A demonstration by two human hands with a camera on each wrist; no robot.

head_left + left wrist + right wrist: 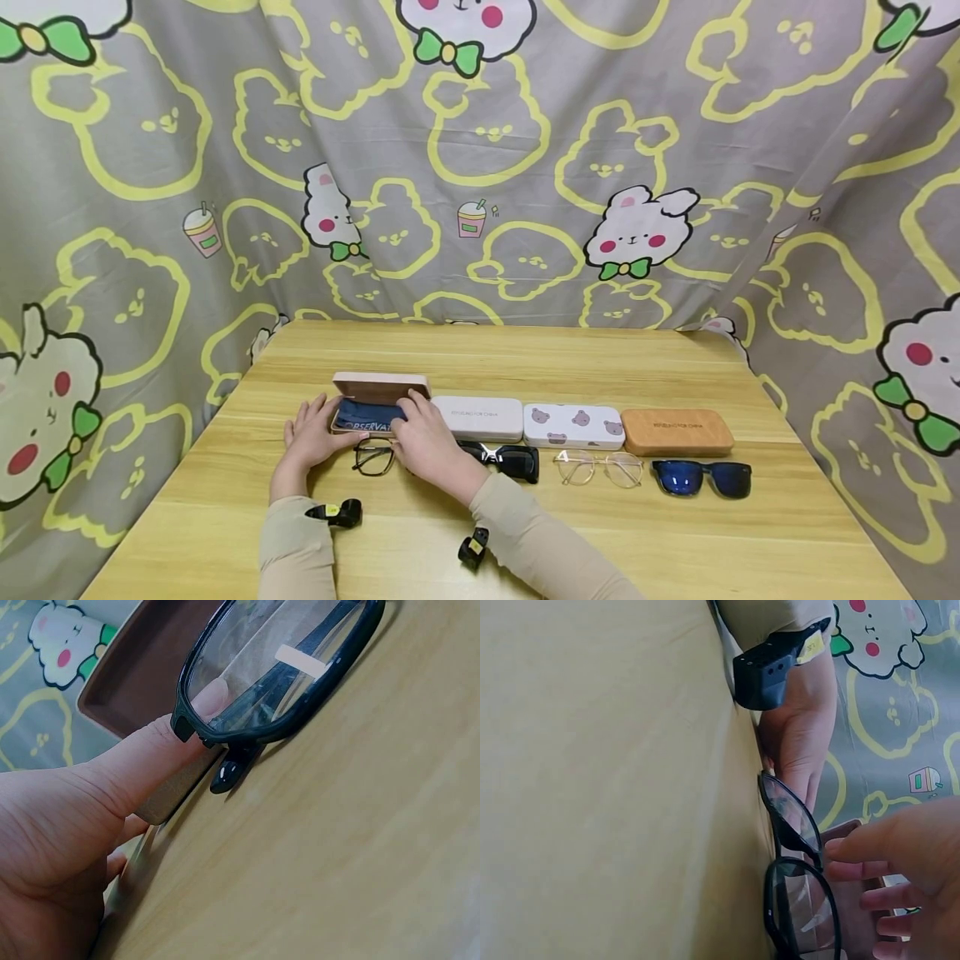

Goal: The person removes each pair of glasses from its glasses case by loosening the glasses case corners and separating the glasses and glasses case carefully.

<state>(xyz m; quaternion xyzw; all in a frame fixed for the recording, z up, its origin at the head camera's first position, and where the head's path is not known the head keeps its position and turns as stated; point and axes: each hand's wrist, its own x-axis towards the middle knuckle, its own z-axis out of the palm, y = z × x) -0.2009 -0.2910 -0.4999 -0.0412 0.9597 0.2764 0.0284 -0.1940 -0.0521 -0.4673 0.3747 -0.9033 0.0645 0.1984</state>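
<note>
An open glasses case [382,381] stands at the left of a row, its lid raised at the back. Inside lies a dark blue cloth [363,416] with pale lettering. My left hand [311,435] holds the case at its left end, thumb along the front and fingers at the far side. My right hand [431,442] reaches over the right end of the case, its fingers loosely bent near the lid and holding nothing visible. Black-framed clear eyeglasses [259,739] lie folded just in front of the case, close to the left thumb.
To the right run a white case [480,417], a bear-print case [573,427] and an orange-brown case [677,431]. Before them lie black sunglasses [517,462], thin-framed clear glasses [598,469] and blue-lensed sunglasses [701,479]. A patterned curtain [510,167] hangs behind the wooden table [420,550].
</note>
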